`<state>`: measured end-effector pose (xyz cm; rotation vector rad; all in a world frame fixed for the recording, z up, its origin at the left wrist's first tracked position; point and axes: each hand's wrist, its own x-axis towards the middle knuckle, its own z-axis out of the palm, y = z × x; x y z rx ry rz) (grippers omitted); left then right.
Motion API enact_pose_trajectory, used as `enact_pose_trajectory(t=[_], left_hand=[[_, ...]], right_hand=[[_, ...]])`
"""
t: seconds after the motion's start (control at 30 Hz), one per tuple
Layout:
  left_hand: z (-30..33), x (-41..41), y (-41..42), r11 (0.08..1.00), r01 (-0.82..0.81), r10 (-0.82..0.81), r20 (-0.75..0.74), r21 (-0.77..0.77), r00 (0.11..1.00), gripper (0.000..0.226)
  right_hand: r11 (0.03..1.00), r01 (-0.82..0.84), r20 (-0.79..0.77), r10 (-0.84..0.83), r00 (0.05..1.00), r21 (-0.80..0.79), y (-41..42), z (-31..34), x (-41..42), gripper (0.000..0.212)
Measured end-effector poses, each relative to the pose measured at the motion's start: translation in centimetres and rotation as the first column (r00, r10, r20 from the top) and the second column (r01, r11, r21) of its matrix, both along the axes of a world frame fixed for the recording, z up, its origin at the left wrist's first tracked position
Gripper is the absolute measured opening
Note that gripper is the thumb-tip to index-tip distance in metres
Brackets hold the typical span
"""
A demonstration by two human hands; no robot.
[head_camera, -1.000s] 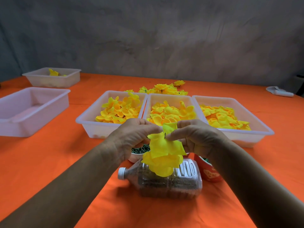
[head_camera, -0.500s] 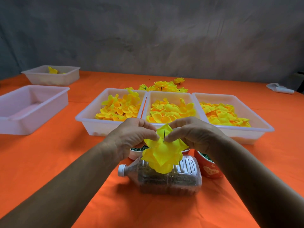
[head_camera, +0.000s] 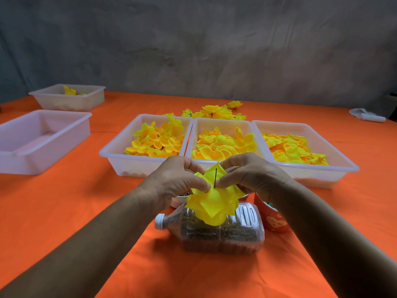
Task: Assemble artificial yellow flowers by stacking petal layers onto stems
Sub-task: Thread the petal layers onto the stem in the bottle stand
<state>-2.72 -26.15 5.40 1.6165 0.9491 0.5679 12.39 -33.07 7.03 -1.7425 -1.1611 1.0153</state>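
Note:
My left hand [head_camera: 176,181] and my right hand [head_camera: 251,175] pinch a stack of yellow petal layers [head_camera: 212,203] between them, above a plastic bottle. A thin dark stem [head_camera: 215,178] pokes up through the middle of the petals between my fingertips. Three white trays of loose yellow petals stand behind: left tray [head_camera: 111,155], middle tray [head_camera: 223,122], right tray [head_camera: 343,166]. Finished yellow flowers [head_camera: 212,112] lie on the cloth beyond the trays.
A clear bottle [head_camera: 217,231] with dark filling lies on its side under the petals. A red cup [head_camera: 272,218] stands at its right, a small bowl partly hidden behind my left hand. Two more white trays [head_camera: 43,138] [head_camera: 68,100] sit far left. Orange cloth [head_camera: 64,211] covers the table.
The petal layers have slid lower on the stem, so more of the dark stem shows above them. Both hands stay pinched at the same spot.

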Motion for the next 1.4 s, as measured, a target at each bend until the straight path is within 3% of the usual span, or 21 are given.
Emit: enact_pose_trajectory(t=[0.2, 0.47, 0.97, 1.1, 1.2, 1.4], left_hand=[[-0.7, 0.2, 0.0, 1.000, 0.000, 0.001, -0.029, 0.026, 1.000, 0.027], [-1.1, 0.2, 0.0, 1.000, 0.027, -0.026, -0.029, 0.016, 0.999, 0.030], [-1.0, -0.3, 0.2, 0.999, 0.050, -0.049, -0.118, 0.005, 0.992, 0.039], [-1.2, -0.7, 0.5, 0.965, 0.070, -0.025, -0.178, 0.253, 0.984, 0.054], [-0.9, -0.8, 0.1, 0.885, 0.138, -0.071, -0.164, 0.444, 0.984, 0.044], [-0.9, -0.7, 0.3, 0.867, 0.238, -0.198, -0.135, 0.438, 0.971, 0.016]], right_hand=[[1.000, -0.002, -0.010, 0.002, 1.000, -0.014, 0.2, -0.2, 0.0, 0.033], [0.999, -0.004, 0.087, 0.001, 0.996, 0.034, 0.2, -1.0, -0.3, 0.035], [0.998, 0.041, -0.020, -0.040, 0.999, 0.055, -0.8, -2.6, 0.6, 0.026], [0.997, 0.037, -0.064, -0.033, 0.997, 0.067, -0.8, -2.7, 0.7, 0.023], [0.998, 0.030, -0.087, -0.025, 0.996, 0.064, -0.6, -2.6, 0.7, 0.024], [1.000, 0.024, -0.199, -0.020, 0.980, 0.015, -0.7, -2.3, 1.9, 0.024]])
